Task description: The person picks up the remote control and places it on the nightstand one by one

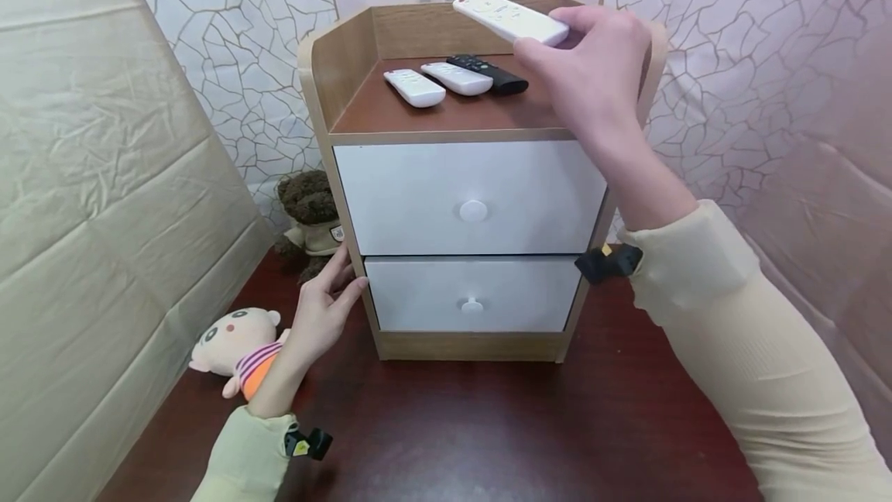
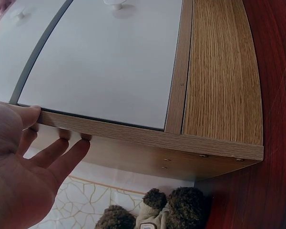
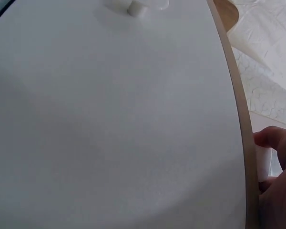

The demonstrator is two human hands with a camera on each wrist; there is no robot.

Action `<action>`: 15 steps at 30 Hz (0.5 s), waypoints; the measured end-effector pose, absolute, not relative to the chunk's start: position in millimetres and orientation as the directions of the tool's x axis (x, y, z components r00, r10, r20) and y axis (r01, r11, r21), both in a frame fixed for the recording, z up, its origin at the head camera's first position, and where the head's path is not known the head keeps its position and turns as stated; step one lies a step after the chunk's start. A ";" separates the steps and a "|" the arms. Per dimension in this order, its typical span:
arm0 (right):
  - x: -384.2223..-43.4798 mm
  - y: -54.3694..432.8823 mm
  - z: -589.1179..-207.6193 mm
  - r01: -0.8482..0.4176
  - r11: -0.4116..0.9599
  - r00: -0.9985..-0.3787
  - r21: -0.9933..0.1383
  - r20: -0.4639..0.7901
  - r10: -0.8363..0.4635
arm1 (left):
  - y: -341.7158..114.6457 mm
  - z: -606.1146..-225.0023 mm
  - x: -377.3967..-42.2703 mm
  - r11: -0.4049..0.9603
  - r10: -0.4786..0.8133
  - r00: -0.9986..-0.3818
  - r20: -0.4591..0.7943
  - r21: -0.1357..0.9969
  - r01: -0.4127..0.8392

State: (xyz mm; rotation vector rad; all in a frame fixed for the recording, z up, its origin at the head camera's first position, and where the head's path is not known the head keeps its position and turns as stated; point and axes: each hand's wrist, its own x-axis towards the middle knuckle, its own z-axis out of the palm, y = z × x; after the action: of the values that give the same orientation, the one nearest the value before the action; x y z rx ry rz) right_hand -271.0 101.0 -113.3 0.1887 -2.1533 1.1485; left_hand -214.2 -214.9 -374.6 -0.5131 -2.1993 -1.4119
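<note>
My right hand (image 1: 595, 72) pinches a white remote control (image 1: 512, 18) between thumb and fingers, raised above the cabinet's brown top shelf (image 1: 376, 118). Under it on that shelf lie a white remote control (image 1: 414, 88), a second white one (image 1: 456, 78) and a black remote control (image 1: 488, 74), side by side. With its fingertips on the outer side of the wooden cabinet (image 2: 133, 133), my left hand (image 1: 322, 308) rests its thumb at the front edge. In the right wrist view the held remote is mostly hidden by the cabinet's edge and the right hand (image 3: 279, 167).
The cabinet has a white upper drawer (image 1: 404, 200) and lower drawer (image 1: 411, 293), both pushed in, with round knobs. A brown teddy bear (image 1: 310, 211) sits behind its left side. A plush doll (image 1: 240, 343) in orange lies on the dark red table (image 1: 453, 432) beside the left forearm.
</note>
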 end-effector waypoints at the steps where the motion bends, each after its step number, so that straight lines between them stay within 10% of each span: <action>1: -273.5 100.3 -112.2 -0.432 0.588 -0.760 -0.684 0.627 0.170 | -214.9 -374.7 -214.1 0.399 0.057 -0.818 0.573 0.738 0.545; 15: -301.3 99.9 -97.5 -0.294 0.721 -0.848 -0.627 0.519 0.106 | -214.6 -374.7 -213.7 0.393 0.055 -0.818 0.573 0.741 0.545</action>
State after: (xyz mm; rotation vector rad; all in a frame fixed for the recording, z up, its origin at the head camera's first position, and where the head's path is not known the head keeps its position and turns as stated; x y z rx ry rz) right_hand -301.3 99.9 -97.5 0.1423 -2.3905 0.9954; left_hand -213.7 -214.6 -374.7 -0.5136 -2.1939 -1.4209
